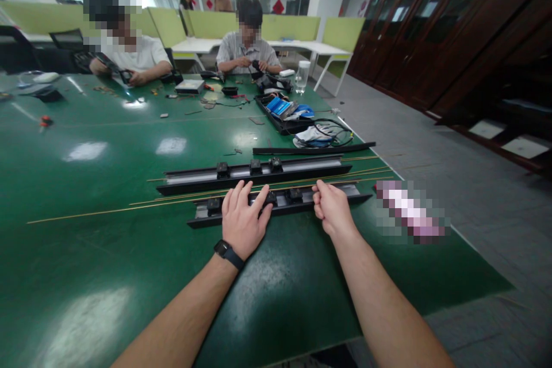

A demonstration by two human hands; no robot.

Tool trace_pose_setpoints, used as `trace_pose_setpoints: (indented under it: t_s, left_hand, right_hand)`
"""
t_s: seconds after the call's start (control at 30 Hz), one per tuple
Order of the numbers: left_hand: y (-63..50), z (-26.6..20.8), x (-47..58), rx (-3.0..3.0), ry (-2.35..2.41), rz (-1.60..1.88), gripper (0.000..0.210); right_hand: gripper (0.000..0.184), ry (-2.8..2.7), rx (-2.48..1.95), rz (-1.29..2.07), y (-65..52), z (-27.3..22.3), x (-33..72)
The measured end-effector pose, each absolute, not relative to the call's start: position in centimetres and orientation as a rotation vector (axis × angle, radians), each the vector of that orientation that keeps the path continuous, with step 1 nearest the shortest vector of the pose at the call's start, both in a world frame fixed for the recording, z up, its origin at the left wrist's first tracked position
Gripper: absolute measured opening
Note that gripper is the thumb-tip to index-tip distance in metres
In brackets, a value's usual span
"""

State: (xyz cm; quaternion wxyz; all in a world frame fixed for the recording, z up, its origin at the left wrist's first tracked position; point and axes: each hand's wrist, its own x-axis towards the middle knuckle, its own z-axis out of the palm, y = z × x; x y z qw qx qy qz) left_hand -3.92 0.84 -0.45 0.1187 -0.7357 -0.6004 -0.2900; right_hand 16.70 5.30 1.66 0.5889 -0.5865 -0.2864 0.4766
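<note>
My left hand [244,215], a dark watch [224,249] at its wrist, rests with fingers spread and stretched over the nearer black channel [202,221]. Its fingertips reach thin brass-coloured rods [92,212] that run lengthwise beside and over that channel. Farther right, my right hand [332,207] is closed, thumb and forefinger pinched at one rod near the channel's right part. Small black blocks [214,205] sit inside the nearer channel, one partly hidden by my left hand. A second black channel [190,185], with black blocks [256,167] in it, lies just beyond, roughly parallel.
A black strip [310,149], gloves with a coiled cable [317,133] and a black tray [280,123] lie beyond. Two people sit working across the green table [129,259]. A blurred pink item [407,210] lies near the right edge. A clear bottle [302,77] stands farther back.
</note>
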Motion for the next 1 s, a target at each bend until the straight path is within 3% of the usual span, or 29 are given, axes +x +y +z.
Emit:
trace_pose_setpoints:
  t_s: [1.0]
  left_hand:
    - [0.78,-0.45,-3.89,-2.161,-1.757,-0.896,0.046]
  right_hand:
    - [0.025,-0.709,-1.381,1.13,5.27,1.78,16.67]
